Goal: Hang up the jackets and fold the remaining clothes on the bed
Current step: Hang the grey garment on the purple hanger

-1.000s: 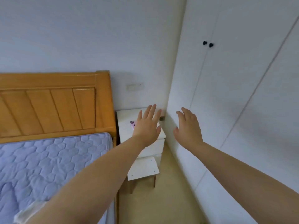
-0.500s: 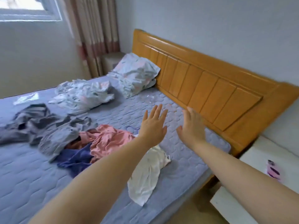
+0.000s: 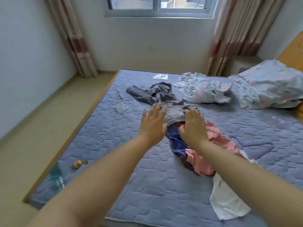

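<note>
Clothes: A heap lay on the bed, right by the hands. A grey piece [image 3: 176, 113] sat at the fingertips, and a dark blue piece [image 3: 177, 143] lay between the hands. A pink piece [image 3: 214, 140] was under the right hand, and a white piece [image 3: 227, 200] lay back beside the right arm.
Hands: The left hand [image 3: 153, 125] and right hand [image 3: 194, 128] were flat with fingers spread wide, holding nothing. I could not tell if they touched the cloth.
Change: A second before, the same open hands faced a white cupboard. Then the head turned to the bed, and the heap came under the hands.
Meaning: Nothing looked hung or folded yet. A first pick-up seemed close. I could not tell which pieces were jackets.
Bed: The blue quilted mattress [image 3: 114, 161] also held a darker grey piece [image 3: 152, 93] past the fingertips. A crumpled flowery sheet [image 3: 203, 89] and a pillow [image 3: 268, 89] lay far off beyond the right hand.
Room: A window [image 3: 159, 5] with curtains [image 3: 72, 38] stood far ahead of the hands. Bare floor [image 3: 37, 115] ran off to the left.
</note>
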